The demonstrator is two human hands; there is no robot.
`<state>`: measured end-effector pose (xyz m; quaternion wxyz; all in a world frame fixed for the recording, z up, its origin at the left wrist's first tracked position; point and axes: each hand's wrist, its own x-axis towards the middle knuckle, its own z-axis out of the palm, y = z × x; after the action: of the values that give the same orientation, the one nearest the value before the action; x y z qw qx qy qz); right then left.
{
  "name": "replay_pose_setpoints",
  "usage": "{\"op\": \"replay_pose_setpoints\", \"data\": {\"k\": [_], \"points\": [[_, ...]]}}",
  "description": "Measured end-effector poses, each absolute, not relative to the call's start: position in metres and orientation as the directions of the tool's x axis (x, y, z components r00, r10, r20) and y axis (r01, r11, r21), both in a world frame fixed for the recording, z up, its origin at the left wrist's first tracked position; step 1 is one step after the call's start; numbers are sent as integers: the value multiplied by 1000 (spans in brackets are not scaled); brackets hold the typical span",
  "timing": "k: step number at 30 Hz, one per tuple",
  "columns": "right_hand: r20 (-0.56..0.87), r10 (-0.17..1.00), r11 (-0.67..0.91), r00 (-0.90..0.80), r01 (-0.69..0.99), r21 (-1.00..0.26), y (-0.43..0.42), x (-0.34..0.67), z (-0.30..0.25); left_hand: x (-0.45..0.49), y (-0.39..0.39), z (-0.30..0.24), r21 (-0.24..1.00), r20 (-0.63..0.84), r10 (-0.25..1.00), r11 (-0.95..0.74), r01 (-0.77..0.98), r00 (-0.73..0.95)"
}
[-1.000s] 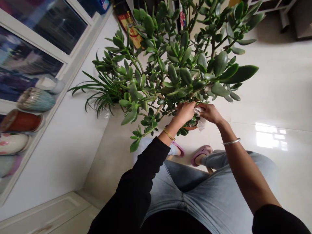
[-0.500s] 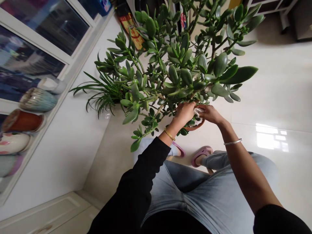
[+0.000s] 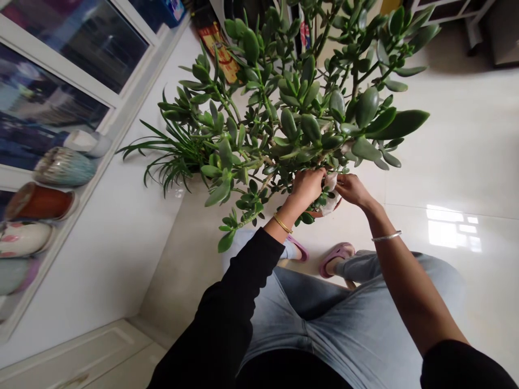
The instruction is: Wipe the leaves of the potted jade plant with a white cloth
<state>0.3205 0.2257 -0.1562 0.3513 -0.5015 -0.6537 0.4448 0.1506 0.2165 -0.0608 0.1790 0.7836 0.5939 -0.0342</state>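
A big jade plant (image 3: 300, 129) with thick green leaves spreads over a reddish-brown pot (image 3: 315, 214), of which only a bit of rim shows. At its lower front my left hand (image 3: 308, 186) is closed among the leaves; what its fingertips grip is hidden. Just to the right, my right hand (image 3: 351, 189) pinches a crumpled white cloth (image 3: 331, 202), perhaps a wipe, that hangs down over the pot's edge. Small leaves show between the two hands, beside the cloth.
A spiky-leaved plant (image 3: 172, 154) stands at the left against the white wall. Several flowerpots, one of them brown (image 3: 38, 201), line the windowsill. Below the pot are my feet in pink clogs (image 3: 336, 256) on the tiled floor (image 3: 454, 178).
My right hand has drawn slightly right, away from the left one. More of the white cloth now shows, hanging lower over the pot rim. My left hand has stayed in place.
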Motion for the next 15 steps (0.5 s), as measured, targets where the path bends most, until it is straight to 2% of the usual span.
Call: {"op": "replay_pose_setpoints", "data": {"k": [4,8,15], "points": [[-9,999,3,-42,265,-964,213,328,-170,147,216,-59,304,-298,909,-200,931,292],[-69,980,-100,186,161,-982,180,337,-183,143,214,-55,319,-332,895,-190,928,297],[-167,938,-190,303,48,-981,122,311,-165,140,212,-49,310,-383,867,-206,928,320]]}}
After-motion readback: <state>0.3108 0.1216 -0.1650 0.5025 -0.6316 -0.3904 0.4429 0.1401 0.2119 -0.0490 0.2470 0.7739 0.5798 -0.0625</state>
